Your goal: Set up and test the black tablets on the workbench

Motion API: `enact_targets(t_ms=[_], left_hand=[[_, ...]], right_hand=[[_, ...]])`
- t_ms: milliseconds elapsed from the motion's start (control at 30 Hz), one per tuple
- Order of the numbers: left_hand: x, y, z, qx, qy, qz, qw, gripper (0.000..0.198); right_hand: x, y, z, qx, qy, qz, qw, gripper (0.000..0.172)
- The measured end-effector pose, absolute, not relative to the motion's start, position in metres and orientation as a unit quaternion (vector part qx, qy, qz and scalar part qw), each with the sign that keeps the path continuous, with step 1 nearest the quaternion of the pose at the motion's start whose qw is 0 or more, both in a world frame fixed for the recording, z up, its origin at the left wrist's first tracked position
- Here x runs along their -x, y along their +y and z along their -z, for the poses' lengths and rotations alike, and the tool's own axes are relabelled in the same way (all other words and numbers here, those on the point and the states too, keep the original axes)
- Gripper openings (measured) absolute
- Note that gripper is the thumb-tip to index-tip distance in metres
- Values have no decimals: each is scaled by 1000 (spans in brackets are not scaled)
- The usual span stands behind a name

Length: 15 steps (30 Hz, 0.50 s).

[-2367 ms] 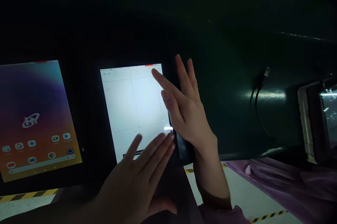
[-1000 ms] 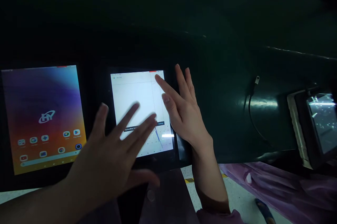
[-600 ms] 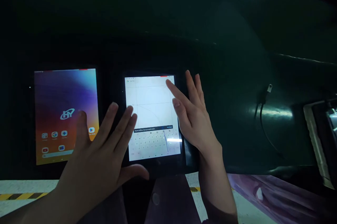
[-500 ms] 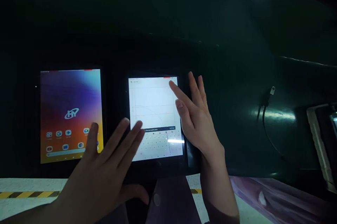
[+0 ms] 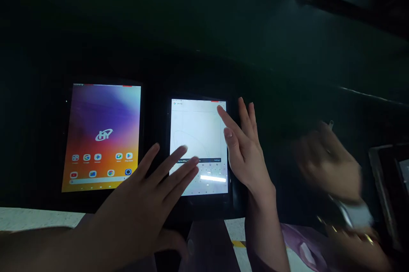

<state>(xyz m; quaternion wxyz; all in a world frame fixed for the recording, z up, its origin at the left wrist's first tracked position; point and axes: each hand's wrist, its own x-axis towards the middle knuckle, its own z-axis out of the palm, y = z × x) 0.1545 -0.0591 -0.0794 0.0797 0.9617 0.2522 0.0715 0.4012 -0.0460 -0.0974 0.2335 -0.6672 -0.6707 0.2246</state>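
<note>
- Your left hand is spread flat and holds nothing; its fingertips lie over the lower part of the white-screen tablet.
- Your right hand is open too, index finger at the top right corner.
- This tablet stands upright beside the home-screen tablet.
- I judge it thin, stiff, with slippery, fragile glass; take it by both side edges.
- A blurred co-worker's hand moves at the right.

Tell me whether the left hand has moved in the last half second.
Yes. The left hand has slid right against the white-screen tablet: its fingertips were at the screen's left edge and now reach over its lower middle.
</note>
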Motion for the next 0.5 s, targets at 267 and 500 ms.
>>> enact_targets(t_ms=[267,500], left_hand=[[-170,45,77,-967,243,-67,-23,94],[-155,51,69,-968,250,-33,-17,95]], right_hand=[[-402,-46,100,670,-670,-223,231,45],[-401,-45,102,670,-665,-230,237,46]])
